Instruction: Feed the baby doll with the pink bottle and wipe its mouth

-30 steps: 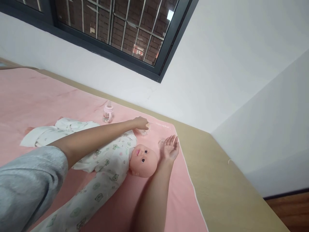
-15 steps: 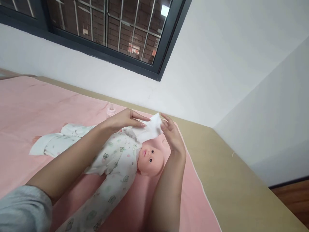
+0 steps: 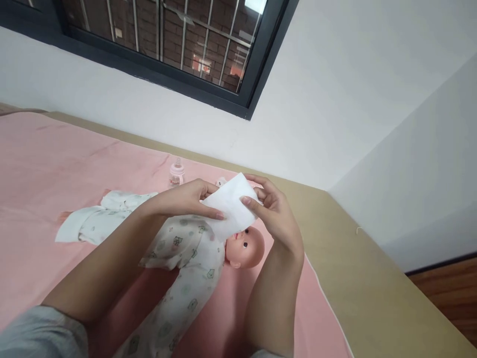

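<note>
A folded white tissue or wipe (image 3: 233,201) is stretched between my two hands, above the upper body of a baby doll (image 3: 249,251). My left hand (image 3: 196,198) pinches its left edge, thumb on top. At the opposite edge, my right hand (image 3: 274,206) grips it with the thumb in front and the fingers behind. The doll lies on its back in white pyjamas (image 3: 188,248) with a small green print, one sleeve stretched out toward me. Part of the doll's face is covered from view by the white sheet.
Beyond my left hand a small baby bottle (image 3: 177,174) with a pink collar stands on the pink blanket (image 3: 48,164). A small white item (image 3: 221,182) shows partly behind the sheet. Wooden surface (image 3: 328,238) borders the blanket; a wall and barred window (image 3: 201,44) rise behind.
My right hand has closed its thumb onto the white sheet, which now faces me more broadly. Both hands and the sheet sit slightly lower. The view has shifted a little.
</note>
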Available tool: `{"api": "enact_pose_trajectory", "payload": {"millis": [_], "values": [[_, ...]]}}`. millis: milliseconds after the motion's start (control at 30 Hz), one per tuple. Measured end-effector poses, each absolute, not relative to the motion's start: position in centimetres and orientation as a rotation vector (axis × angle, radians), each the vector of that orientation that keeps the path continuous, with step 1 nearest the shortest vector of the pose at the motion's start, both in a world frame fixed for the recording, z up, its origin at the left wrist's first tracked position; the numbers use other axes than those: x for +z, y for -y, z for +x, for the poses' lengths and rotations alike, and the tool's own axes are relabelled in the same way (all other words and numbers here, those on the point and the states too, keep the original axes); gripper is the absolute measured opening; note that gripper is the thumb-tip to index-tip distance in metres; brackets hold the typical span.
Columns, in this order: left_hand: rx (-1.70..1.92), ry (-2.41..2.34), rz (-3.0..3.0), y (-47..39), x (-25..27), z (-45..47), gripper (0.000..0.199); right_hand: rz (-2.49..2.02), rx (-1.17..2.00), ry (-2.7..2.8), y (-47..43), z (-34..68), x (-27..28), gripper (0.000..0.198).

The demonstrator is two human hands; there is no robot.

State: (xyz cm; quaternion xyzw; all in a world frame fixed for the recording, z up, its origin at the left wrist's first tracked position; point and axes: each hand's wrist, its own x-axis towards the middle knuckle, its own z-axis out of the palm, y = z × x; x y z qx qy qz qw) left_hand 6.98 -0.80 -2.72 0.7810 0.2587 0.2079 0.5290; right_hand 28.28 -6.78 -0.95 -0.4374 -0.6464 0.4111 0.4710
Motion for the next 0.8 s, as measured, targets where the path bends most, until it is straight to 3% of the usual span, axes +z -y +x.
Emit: {"api": "enact_pose_trajectory", "payload": {"millis": [200, 367, 600, 800], "values": [[0.664, -0.579, 2.005, 1.3, -2.4, 6.8, 0.025, -1.086, 0.980, 1.582, 7.0, 28.3, -0.9, 0.045], [1.028, -0.457, 2.154, 2.1, -2.0, 6.5, 0.016, -1.102, 1.044, 1.598, 6.9, 28.4, -1.0, 0.057], [1.124, -0.425, 2.163, 3.0, -2.0, 6.9, 0.013, -1.042, 1.245, 1.813, 6.5, 27.9, -1.4, 0.064], [1.052, -0.559, 2.327, 2.8, -1.8, 6.7, 0.017, -1.157, 0.958, 1.702, 5.7, 31.2, -2.2, 0.064]]}}
